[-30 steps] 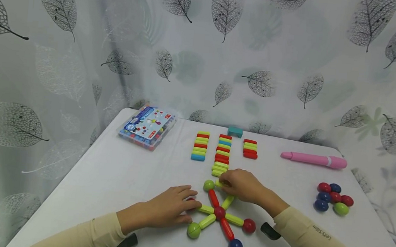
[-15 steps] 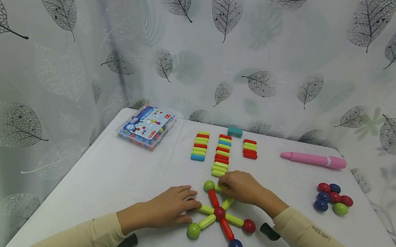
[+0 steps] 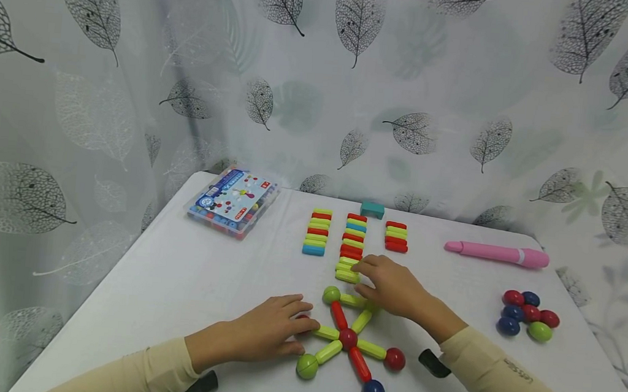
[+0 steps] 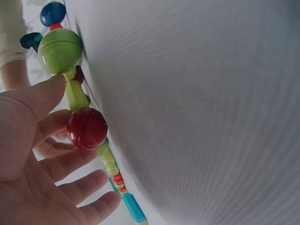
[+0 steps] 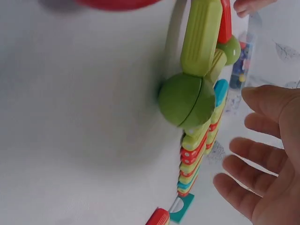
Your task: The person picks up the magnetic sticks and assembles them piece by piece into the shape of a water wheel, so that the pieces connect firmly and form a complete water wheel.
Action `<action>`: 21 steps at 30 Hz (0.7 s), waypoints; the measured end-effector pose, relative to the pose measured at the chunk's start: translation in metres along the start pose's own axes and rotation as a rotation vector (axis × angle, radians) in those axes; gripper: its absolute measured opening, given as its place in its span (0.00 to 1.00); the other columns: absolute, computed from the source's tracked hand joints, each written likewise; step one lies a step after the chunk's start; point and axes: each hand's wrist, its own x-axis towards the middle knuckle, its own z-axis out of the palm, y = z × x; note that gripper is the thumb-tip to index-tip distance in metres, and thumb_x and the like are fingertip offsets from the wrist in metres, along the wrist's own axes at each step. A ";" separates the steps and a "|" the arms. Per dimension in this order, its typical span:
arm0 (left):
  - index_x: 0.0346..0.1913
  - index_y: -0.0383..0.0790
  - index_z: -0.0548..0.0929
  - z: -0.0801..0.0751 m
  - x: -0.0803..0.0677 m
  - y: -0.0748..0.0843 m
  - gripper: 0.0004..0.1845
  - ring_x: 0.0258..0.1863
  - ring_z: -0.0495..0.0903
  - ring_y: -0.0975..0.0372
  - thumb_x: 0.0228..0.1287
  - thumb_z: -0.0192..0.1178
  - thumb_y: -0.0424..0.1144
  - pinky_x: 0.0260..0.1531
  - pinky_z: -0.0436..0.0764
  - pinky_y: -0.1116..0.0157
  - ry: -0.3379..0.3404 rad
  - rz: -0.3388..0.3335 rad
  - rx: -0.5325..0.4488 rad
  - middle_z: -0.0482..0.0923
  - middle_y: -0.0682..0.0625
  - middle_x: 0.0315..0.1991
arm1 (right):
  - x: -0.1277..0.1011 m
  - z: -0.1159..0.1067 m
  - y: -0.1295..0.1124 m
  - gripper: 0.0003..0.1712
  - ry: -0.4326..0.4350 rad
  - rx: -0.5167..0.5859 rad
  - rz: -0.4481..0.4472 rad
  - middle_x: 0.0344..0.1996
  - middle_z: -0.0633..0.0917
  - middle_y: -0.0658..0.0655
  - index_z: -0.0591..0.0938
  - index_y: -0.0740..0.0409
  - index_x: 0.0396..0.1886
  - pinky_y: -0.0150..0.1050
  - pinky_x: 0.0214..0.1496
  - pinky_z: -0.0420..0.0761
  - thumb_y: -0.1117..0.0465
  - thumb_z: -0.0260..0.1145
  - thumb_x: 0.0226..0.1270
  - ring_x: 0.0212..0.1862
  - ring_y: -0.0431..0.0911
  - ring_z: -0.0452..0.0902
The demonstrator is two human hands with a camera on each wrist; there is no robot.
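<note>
A magnetic stick-and-ball star lies on the table, with rods spreading from a red centre ball. My left hand rests at its left side, fingers loosely spread. In the left wrist view, the fingers lie beside a red end ball, and the thumb is at a green ball. My right hand hovers over the upper right, its fingers relaxed and holding nothing. A yellow-green rod joins the upper-left green ball to another green ball, partly hidden by the right hand in the head view.
Rows of coloured rods lie beyond the star, near a teal block. A plastic case sits at the back left. On the right are a pink pen-shaped object and several loose balls.
My right hand has let go of the yellow-green rod, opened its fingers and lifted slightly away. That rod now lies between two green balls. The left hand has stayed put.
</note>
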 end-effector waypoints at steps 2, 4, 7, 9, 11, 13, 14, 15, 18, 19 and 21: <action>0.69 0.60 0.76 0.000 0.000 0.000 0.26 0.73 0.66 0.49 0.70 0.63 0.54 0.69 0.71 0.49 -0.001 0.000 0.000 0.72 0.49 0.70 | -0.001 0.000 0.003 0.30 0.035 -0.043 0.003 0.62 0.81 0.60 0.82 0.53 0.63 0.58 0.60 0.81 0.52 0.76 0.63 0.67 0.59 0.75; 0.69 0.60 0.75 -0.001 0.000 0.000 0.25 0.73 0.66 0.49 0.71 0.63 0.54 0.69 0.71 0.49 -0.002 -0.001 -0.002 0.72 0.49 0.71 | -0.001 0.000 0.007 0.32 0.064 -0.083 0.003 0.67 0.78 0.63 0.80 0.53 0.66 0.60 0.62 0.79 0.52 0.76 0.62 0.71 0.62 0.70; 0.69 0.60 0.75 -0.001 -0.001 0.001 0.25 0.73 0.66 0.49 0.71 0.63 0.54 0.70 0.71 0.49 -0.004 -0.001 -0.004 0.72 0.49 0.71 | -0.002 -0.001 0.012 0.36 0.094 -0.134 0.009 0.72 0.72 0.65 0.78 0.53 0.69 0.64 0.64 0.75 0.52 0.77 0.61 0.75 0.67 0.61; 0.69 0.59 0.75 -0.001 -0.001 0.001 0.26 0.73 0.66 0.49 0.71 0.63 0.54 0.70 0.71 0.49 -0.004 0.000 -0.006 0.72 0.49 0.71 | -0.002 -0.001 0.016 0.37 0.103 -0.164 0.020 0.73 0.70 0.66 0.77 0.54 0.70 0.65 0.63 0.75 0.52 0.77 0.61 0.76 0.68 0.57; 0.69 0.59 0.76 -0.001 -0.001 0.001 0.26 0.73 0.66 0.49 0.71 0.63 0.54 0.69 0.71 0.49 -0.003 0.002 -0.005 0.72 0.49 0.70 | -0.002 -0.001 0.021 0.39 0.105 -0.189 0.039 0.74 0.69 0.67 0.76 0.53 0.71 0.66 0.63 0.75 0.51 0.77 0.61 0.76 0.70 0.56; 0.69 0.59 0.75 -0.001 -0.002 0.001 0.26 0.73 0.66 0.49 0.71 0.63 0.54 0.69 0.71 0.49 -0.004 0.003 -0.004 0.72 0.49 0.70 | -0.001 0.000 0.027 0.40 0.103 -0.204 0.062 0.74 0.68 0.68 0.75 0.54 0.72 0.67 0.64 0.73 0.51 0.77 0.61 0.76 0.72 0.55; 0.69 0.59 0.75 -0.002 -0.002 0.001 0.26 0.73 0.66 0.49 0.71 0.63 0.54 0.69 0.71 0.49 -0.004 0.003 -0.004 0.72 0.49 0.71 | 0.000 0.000 0.030 0.40 0.102 -0.205 0.075 0.74 0.68 0.68 0.75 0.54 0.72 0.67 0.65 0.72 0.52 0.77 0.61 0.76 0.72 0.55; 0.69 0.59 0.75 -0.002 -0.002 0.001 0.26 0.73 0.66 0.49 0.71 0.63 0.54 0.69 0.71 0.49 -0.005 0.003 -0.003 0.72 0.49 0.71 | 0.001 0.001 0.033 0.40 0.099 -0.206 0.090 0.74 0.68 0.68 0.75 0.54 0.72 0.67 0.66 0.72 0.52 0.77 0.61 0.76 0.72 0.55; 0.70 0.60 0.75 -0.002 -0.002 0.001 0.26 0.74 0.66 0.49 0.71 0.64 0.54 0.70 0.71 0.49 -0.008 0.000 -0.001 0.71 0.49 0.71 | 0.004 0.002 0.043 0.41 0.085 -0.209 0.144 0.73 0.68 0.69 0.74 0.55 0.73 0.70 0.67 0.69 0.52 0.77 0.61 0.76 0.73 0.54; 0.70 0.60 0.75 -0.002 -0.002 0.001 0.26 0.74 0.66 0.49 0.70 0.64 0.54 0.70 0.71 0.49 -0.008 -0.001 0.000 0.71 0.50 0.71 | 0.006 0.002 0.047 0.41 0.074 -0.212 0.166 0.74 0.68 0.68 0.73 0.55 0.73 0.70 0.67 0.68 0.52 0.77 0.61 0.76 0.73 0.53; 0.70 0.60 0.75 -0.002 -0.002 0.001 0.27 0.74 0.66 0.49 0.70 0.64 0.54 0.69 0.71 0.49 -0.009 -0.002 0.000 0.71 0.50 0.71 | 0.009 0.004 0.054 0.41 0.054 -0.225 0.207 0.73 0.68 0.69 0.72 0.56 0.74 0.70 0.68 0.67 0.52 0.76 0.62 0.76 0.73 0.53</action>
